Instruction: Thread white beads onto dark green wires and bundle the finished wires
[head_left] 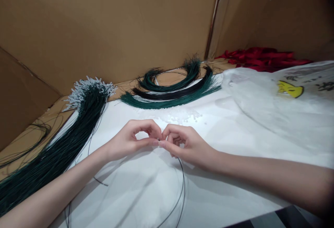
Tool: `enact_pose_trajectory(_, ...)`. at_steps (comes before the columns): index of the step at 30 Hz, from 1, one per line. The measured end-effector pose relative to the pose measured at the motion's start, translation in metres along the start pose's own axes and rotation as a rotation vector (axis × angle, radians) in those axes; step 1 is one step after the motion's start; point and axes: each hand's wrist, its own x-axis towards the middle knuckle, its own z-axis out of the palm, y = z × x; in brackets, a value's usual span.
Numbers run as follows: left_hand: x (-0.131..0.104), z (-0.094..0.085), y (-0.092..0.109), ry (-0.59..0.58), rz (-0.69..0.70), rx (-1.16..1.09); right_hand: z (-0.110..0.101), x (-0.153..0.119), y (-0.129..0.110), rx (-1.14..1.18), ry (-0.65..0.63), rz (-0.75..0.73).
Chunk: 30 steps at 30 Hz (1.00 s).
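Observation:
My left hand [135, 136] and my right hand [186, 141] meet over the white sheet, thumbs and index fingertips pinched together. A small dark bit shows between the fingertips. From under my right hand a thin dark cord [184, 177] hangs in a doubled loop toward the near edge, so the pinched bit looks like part of it. The fingers hide most of what they hold. Just beyond my hands lie small white bead-like pieces [180, 116], scattered on the sheet.
A thick bundle of dark green cords [70, 137] with white tips runs down the left. Curved bundles of green cord [169, 102] and black cord [174, 94] lie behind the white pieces. At right are a clear plastic bag [261, 106] and red ribbons [268, 57]. Cardboard walls [117, 23] stand behind.

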Motion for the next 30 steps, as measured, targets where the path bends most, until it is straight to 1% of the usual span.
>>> enact_pose_trajectory(30,0.0011,-0.0014,0.0021,-0.010,0.030,-0.004,-0.0005,0.0007,-0.0006,0.006,-0.001,-0.001)
